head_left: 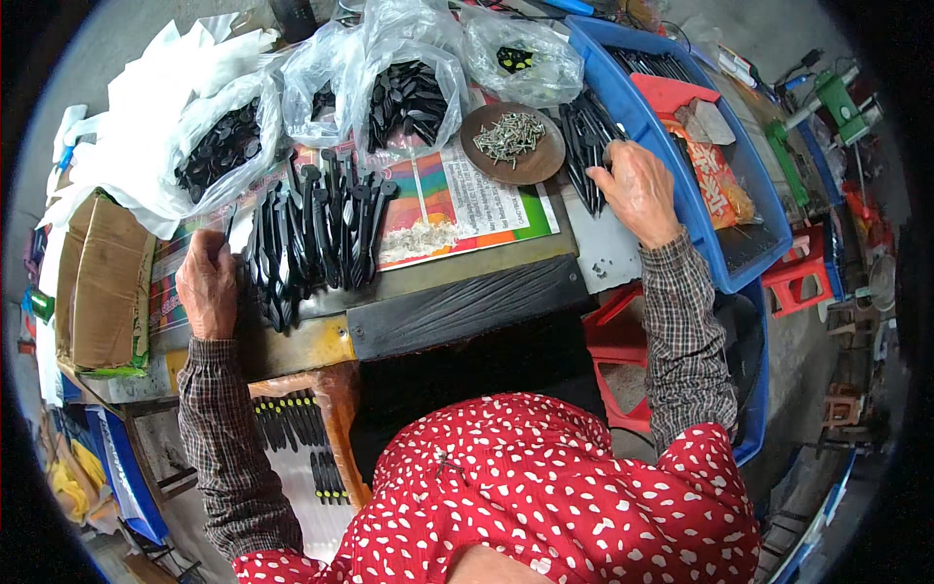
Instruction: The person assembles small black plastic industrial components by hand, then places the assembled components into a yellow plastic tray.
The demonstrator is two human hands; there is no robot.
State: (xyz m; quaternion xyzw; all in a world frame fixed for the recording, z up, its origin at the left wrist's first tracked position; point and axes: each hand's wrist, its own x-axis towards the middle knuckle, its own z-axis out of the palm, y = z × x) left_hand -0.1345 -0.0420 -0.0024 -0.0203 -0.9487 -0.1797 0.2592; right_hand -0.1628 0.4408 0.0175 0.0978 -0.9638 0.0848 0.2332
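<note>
Black strips, bundled at right; right hand at bundle's right side, fingers curled, grip unclear. Black parts, heaped at left; left hand just beside, fingers curled, contents hidden. Hands well apart; widest gap between, over printed sheet. Near: dark table edge. Right: blue crate, wall close.

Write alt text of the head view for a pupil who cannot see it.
At a cluttered bench, a person's right hand is at a bundle of slim black parts; the left hand, beside a larger pile. A bowl of small metal pieces stands beside the bundle, bags of black pieces behind.
</note>
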